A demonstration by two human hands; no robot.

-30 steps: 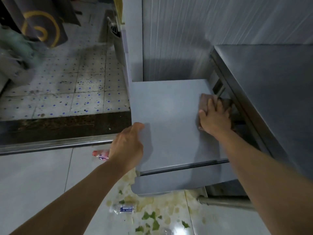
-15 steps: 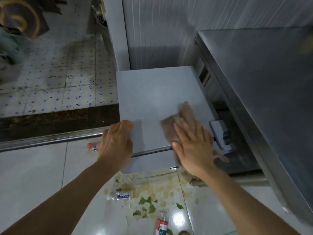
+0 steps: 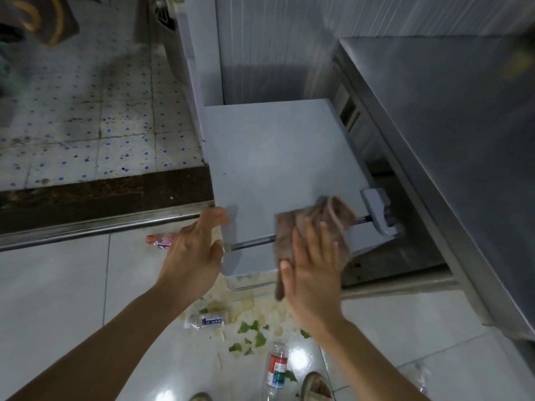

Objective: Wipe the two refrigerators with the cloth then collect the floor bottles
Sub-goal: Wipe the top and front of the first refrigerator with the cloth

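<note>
A low pale grey refrigerator [image 3: 278, 157] stands below me against the ribbed wall. My right hand [image 3: 312, 270] presses a brown cloth [image 3: 333, 221] flat against its front upper edge, fingers straight. My left hand [image 3: 194, 250] rests with relaxed fingers on the fridge's front left corner. A larger steel refrigerator [image 3: 451, 134] stands to the right. Three bottles lie on the floor: a pink-capped one [image 3: 157, 240] behind my left hand, a clear one with a blue label [image 3: 207, 320], and one with a red and green label [image 3: 276, 369].
Green leaf scraps and a yellowish spill [image 3: 252, 328] spread over the white tiles in front of the fridge. A steel threshold rail [image 3: 95, 227] and a dark strip divide off a spotted tiled floor [image 3: 86, 111] at the left. My shoes [image 3: 315, 383] show at the bottom.
My right hand has dragged the cloth from the fridge top's back right toward me, down over the front edge. My left hand stayed at the front left corner. The view shifted back, revealing more floor.
</note>
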